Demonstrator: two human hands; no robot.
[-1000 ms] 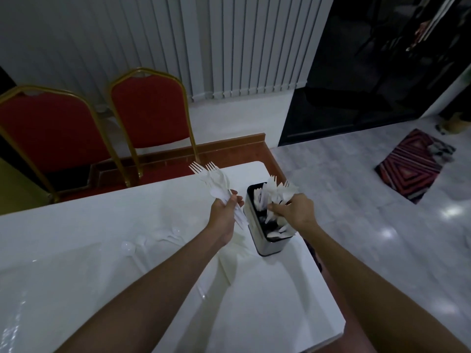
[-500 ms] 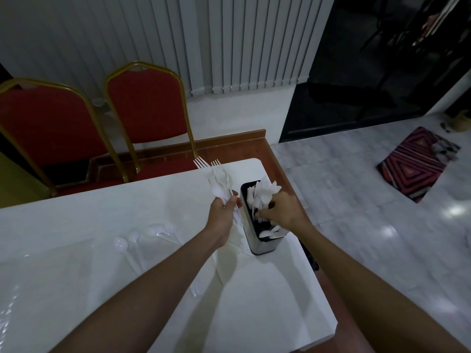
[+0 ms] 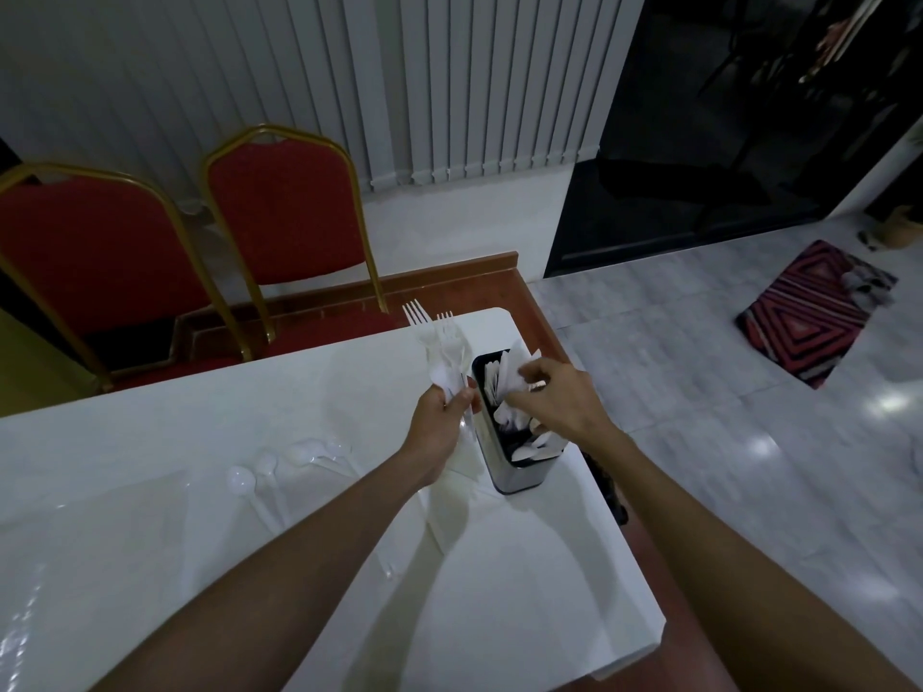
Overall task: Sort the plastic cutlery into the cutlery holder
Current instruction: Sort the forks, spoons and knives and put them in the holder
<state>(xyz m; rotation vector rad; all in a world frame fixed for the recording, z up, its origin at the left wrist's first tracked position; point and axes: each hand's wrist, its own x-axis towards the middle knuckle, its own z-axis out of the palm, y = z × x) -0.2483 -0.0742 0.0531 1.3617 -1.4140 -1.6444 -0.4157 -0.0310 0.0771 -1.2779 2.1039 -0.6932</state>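
Loose spoons (image 3: 279, 472) lie mid-table (image 3: 499, 591), left of your left forearm and well apart from the holder (image 3: 519, 474). Your left hand (image 3: 439, 432) grips a bundle of forks (image 3: 442, 352), tines up and away, just beside the holder's left wall. The holder stands at the table's far right edge. Your right hand (image 3: 559, 397) sits over it, fingers curled among the white pieces inside; real pinch or not, can't tell. Forks likely go right and down, handles first. Red chairs (image 3: 284, 212) behind.
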